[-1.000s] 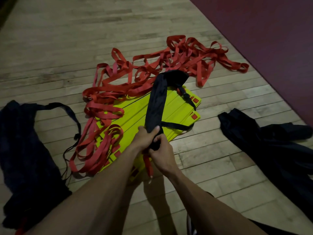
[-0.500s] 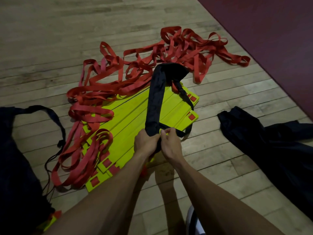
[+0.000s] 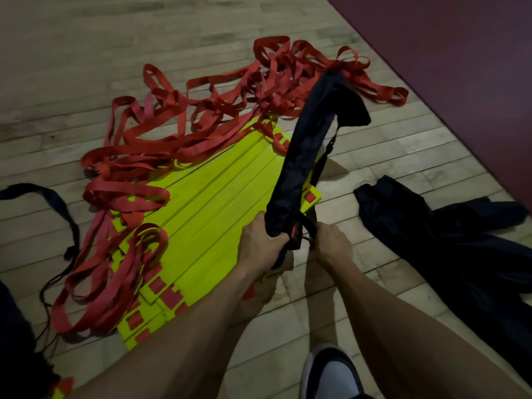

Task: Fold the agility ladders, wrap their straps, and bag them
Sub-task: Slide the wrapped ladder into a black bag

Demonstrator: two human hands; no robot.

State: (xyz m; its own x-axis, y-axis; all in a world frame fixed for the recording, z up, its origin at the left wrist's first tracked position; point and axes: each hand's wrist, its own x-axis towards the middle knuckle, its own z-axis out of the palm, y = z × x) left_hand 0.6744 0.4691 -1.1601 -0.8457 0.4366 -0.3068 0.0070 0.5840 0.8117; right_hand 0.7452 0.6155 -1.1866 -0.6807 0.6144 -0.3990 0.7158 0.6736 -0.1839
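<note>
Pale wooden floorboards (image 3: 86, 67) meet a dark red mat (image 3: 460, 53) at upper right. Flat yellow plastic ladder rungs (image 3: 207, 214) lie stacked on the floor, tangled in loose red webbing straps (image 3: 201, 110). Above them, the left hand (image 3: 260, 244) grips the gathered lower end of a long, limp black fabric bag (image 3: 302, 156); its contents cannot be seen. The right hand (image 3: 331, 243) pinches the bag's thin black cord (image 3: 309, 226). Another black bag (image 3: 446, 240) lies crumpled at right.
</note>
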